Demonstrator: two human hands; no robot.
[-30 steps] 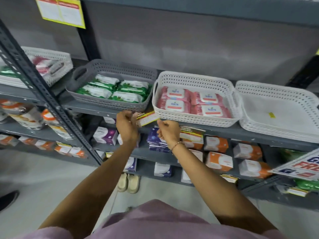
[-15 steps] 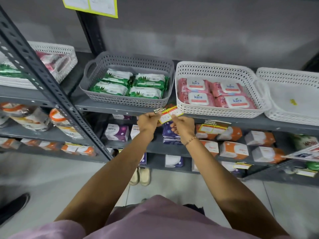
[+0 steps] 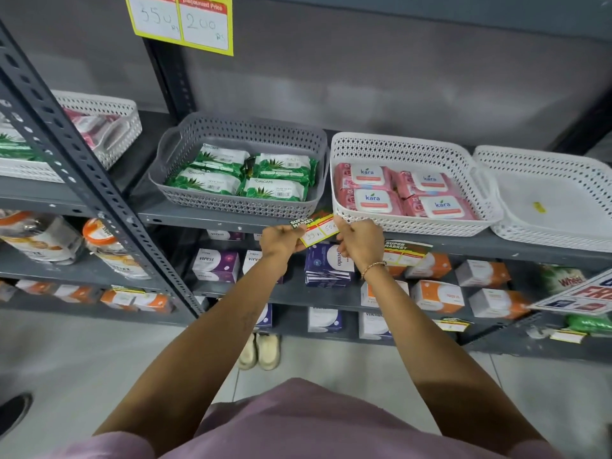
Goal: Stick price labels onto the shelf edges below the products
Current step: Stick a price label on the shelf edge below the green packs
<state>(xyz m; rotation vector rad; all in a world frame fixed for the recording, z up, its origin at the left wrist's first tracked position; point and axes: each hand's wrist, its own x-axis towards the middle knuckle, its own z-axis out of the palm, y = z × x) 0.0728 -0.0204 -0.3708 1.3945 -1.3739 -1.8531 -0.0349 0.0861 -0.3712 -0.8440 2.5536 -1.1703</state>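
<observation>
- Head view: both hands pinch one price label (image 3: 319,230), the left hand (image 3: 281,239) closed on its dark end, the right hand (image 3: 359,241) on its other end, probably to keep it taut and level.
- The label sits against the shelf edge (image 3: 205,221), between the grey basket (image 3: 238,173) of green packs and the white basket (image 3: 410,190) of pink packs.
- Another label (image 3: 405,251) already hangs further right.
</observation>
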